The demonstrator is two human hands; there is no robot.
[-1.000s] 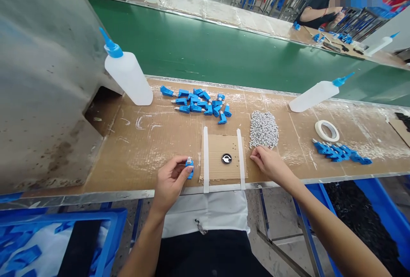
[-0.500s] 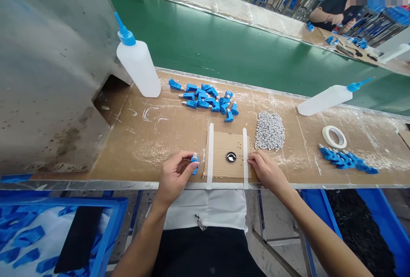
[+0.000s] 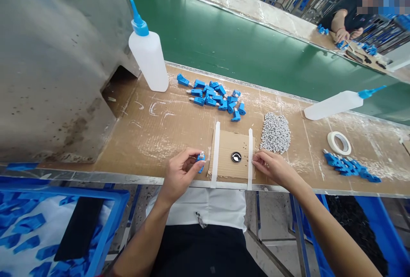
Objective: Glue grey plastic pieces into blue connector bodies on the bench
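Observation:
My left hand (image 3: 183, 172) pinches a small blue plastic part (image 3: 200, 162) with a pale tip pointing up, just left of a cardboard pad (image 3: 229, 140). Two white tape strips run along the pad's sides. On the pad sits a small round black piece (image 3: 236, 157) with a shiny top. My right hand (image 3: 270, 166) is at the pad's right strip, thumb and fingertips pressed together; anything between them is too small to make out. Beyond that hand lies a heap of small grey pieces (image 3: 276, 133). More blue parts (image 3: 211, 93) lie in a loose pile behind the pad.
A white squeeze bottle (image 3: 150, 61) stands at left by a metal housing (image 3: 57, 63); another bottle (image 3: 335, 105) lies tilted at right. A tape roll (image 3: 338, 143) rests near a row of blue parts (image 3: 350, 167). Blue bins (image 3: 118, 213) sit below. A person works across the green belt (image 3: 224, 33).
The view has shifted slightly, moving the bench things right in the picture. Both hands keep about the same places beside the pad, the left still holding the blue part.

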